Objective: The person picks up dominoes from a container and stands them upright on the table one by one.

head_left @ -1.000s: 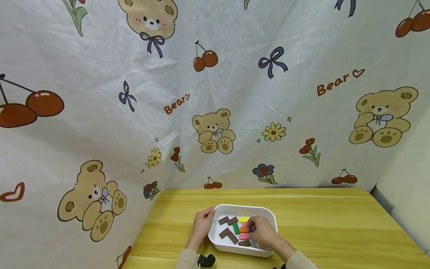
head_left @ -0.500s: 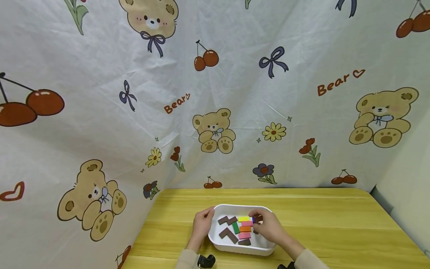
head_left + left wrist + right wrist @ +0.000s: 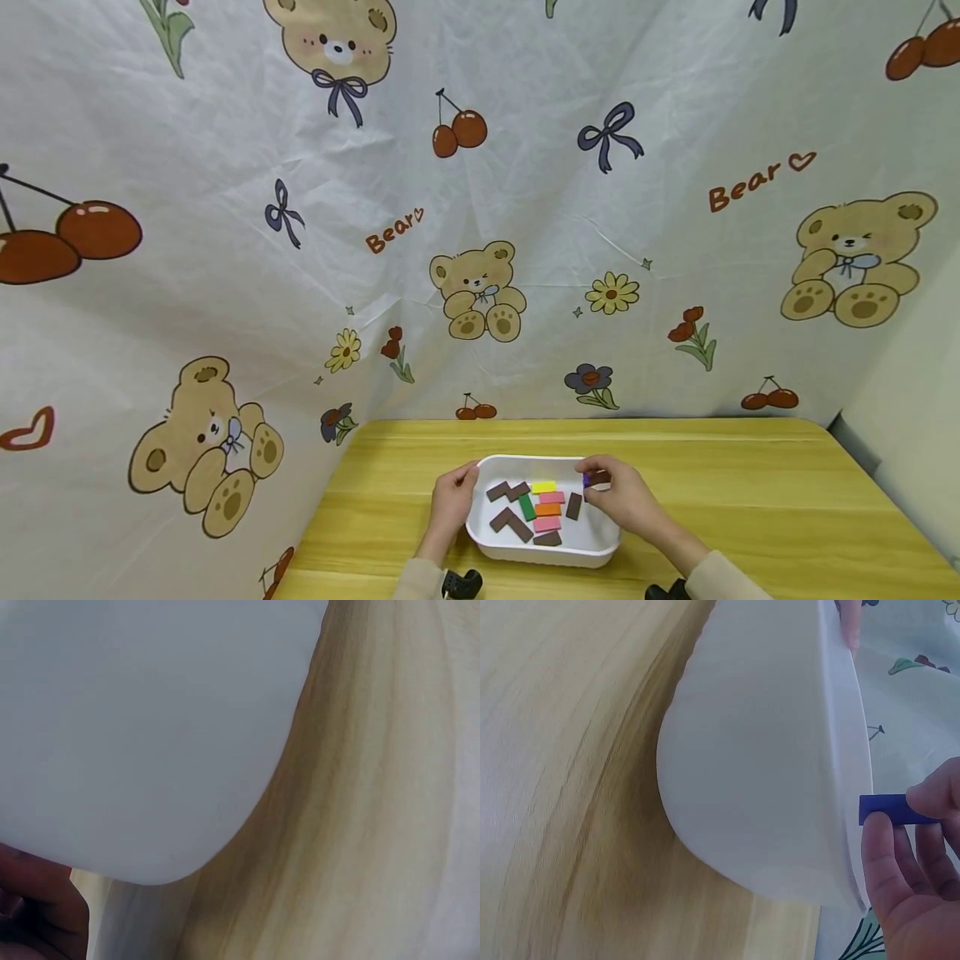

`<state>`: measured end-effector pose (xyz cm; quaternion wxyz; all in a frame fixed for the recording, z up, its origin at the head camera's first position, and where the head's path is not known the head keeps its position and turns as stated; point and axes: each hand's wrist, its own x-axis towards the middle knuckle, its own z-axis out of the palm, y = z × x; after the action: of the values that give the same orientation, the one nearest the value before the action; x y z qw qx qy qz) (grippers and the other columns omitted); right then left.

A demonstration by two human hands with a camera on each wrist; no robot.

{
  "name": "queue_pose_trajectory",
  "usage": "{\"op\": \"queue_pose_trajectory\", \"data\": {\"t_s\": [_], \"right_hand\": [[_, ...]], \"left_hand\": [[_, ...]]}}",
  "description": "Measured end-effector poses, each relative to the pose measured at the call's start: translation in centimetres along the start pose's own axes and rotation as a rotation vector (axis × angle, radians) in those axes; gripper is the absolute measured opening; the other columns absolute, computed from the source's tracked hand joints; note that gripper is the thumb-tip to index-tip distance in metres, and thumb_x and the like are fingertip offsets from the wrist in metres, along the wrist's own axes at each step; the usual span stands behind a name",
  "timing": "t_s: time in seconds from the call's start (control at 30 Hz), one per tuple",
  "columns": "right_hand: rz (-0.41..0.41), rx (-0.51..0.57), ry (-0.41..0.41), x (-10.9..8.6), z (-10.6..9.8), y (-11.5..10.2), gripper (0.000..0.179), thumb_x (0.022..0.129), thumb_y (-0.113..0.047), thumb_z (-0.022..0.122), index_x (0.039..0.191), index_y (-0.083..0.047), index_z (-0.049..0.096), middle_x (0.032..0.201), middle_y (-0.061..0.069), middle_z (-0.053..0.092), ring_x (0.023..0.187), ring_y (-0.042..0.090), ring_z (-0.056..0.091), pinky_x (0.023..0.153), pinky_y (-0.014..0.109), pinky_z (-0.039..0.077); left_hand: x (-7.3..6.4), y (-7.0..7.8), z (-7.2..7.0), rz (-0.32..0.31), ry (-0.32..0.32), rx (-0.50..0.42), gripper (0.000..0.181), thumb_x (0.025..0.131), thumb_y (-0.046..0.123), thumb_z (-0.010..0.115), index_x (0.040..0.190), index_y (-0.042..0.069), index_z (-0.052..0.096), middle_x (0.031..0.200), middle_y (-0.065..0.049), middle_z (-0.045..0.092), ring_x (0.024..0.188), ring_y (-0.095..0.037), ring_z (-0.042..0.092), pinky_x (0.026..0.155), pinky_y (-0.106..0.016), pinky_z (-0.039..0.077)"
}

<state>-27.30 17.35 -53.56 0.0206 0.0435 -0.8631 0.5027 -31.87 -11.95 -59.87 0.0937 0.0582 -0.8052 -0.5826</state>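
Note:
My left hand (image 3: 452, 500) grips the left rim of a white plastic tray (image 3: 543, 555), whose outer wall (image 3: 150, 735) fills much of the left wrist view. Between thumb and fingers, my right hand (image 3: 622, 497) pinches a small flat blue-purple block (image 3: 883, 805) upright over the tray's right end. Inside the tray lie a yellow block (image 3: 543, 487), two pink blocks (image 3: 547, 524), an orange block (image 3: 547, 510) and a green block (image 3: 527, 507). Several dark brown blocks (image 3: 573, 506) lie around them, one just left of my right hand.
The tray stands on a yellow wood-grain table (image 3: 750, 517). Behind the table hangs a white cloth (image 3: 540, 358) printed with bears, cherries and flowers. Black straps (image 3: 462, 583) sit on the wrists near the front edge.
My right hand has moved right and slightly back with the blue-purple block, away from the coloured blocks. A brown block beneath it has come into view. My left hand has stayed on the rim.

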Motion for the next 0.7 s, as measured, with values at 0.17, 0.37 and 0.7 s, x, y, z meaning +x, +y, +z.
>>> {"op": "queue_pose_trajectory", "data": {"t_s": [0.17, 0.37, 0.7], "right_hand": [[0.007, -0.007, -0.016, 0.1, -1.2, 0.4, 0.032, 0.086, 0.005, 0.074, 0.116, -0.003, 0.07, 0.114, 0.013, 0.07, 0.102, 0.026, 0.068, 0.076, 0.032, 0.061], [0.023, 0.001, -0.009, 0.1, -2.5, 1.0, 0.032, 0.087, 0.005, 0.073, 0.118, -0.003, 0.069, 0.116, 0.014, 0.069, 0.104, 0.026, 0.068, 0.081, 0.031, 0.061], [-0.028, 0.074, -0.019, 0.2, -4.6, 1.6, 0.033, 0.089, 0.006, 0.072, 0.122, 0.003, 0.066, 0.121, 0.019, 0.068, 0.108, 0.031, 0.068, 0.079, 0.026, 0.06]], "left_hand": [[0.0, 0.0, 0.1, -0.013, 0.011, -0.001, 0.026, 0.102, 0.024, 0.066, 0.117, 0.009, 0.079, 0.121, -0.012, 0.076, 0.113, -0.027, 0.07, 0.095, -0.041, 0.059], [0.0, -0.2, 0.1, -0.006, 0.01, 0.001, 0.026, 0.102, 0.023, 0.065, 0.117, 0.007, 0.079, 0.121, -0.014, 0.076, 0.112, -0.029, 0.07, 0.094, -0.043, 0.06], [-0.2, 0.0, -0.1, 0.002, 0.0, -0.01, 0.028, 0.102, 0.024, 0.065, 0.118, 0.005, 0.078, 0.121, -0.015, 0.075, 0.111, -0.028, 0.07, 0.093, -0.042, 0.06]]}}
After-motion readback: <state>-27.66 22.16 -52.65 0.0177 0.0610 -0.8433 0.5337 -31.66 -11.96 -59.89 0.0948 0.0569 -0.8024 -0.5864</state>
